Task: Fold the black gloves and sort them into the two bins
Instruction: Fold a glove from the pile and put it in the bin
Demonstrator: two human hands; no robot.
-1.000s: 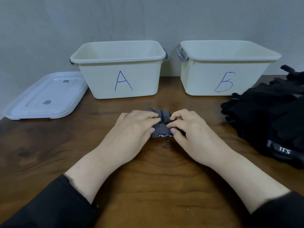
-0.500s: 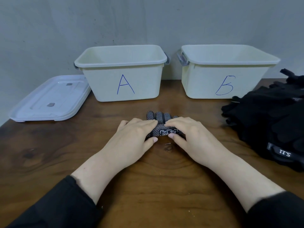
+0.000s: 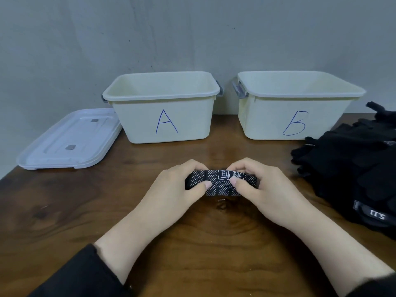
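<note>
Head view:
Folded glove: the black dotted glove [image 3: 220, 182] is a tight bundle at the middle of the desk [image 3: 64, 211], nearer to your front edge than the bins are.
Left grip: your left hand [image 3: 171, 189] holds the left end of the bundle, fingers curled over the top and the thumb pressing on the near side.
Right grip: your right hand [image 3: 263, 187] holds the right end in the same way, thumb on the white printed mark.
Bin A [image 3: 165, 108]: it stands at the back edge, left of centre; I cannot see its floor.
Bin B [image 3: 295, 103]: it stands at the back edge, just beside bin A on the right.
Glove pile [image 3: 353, 168]: black gloves are heaped at the right edge.
Lid [image 3: 68, 140]: a white lid lies near the back left corner.
</note>
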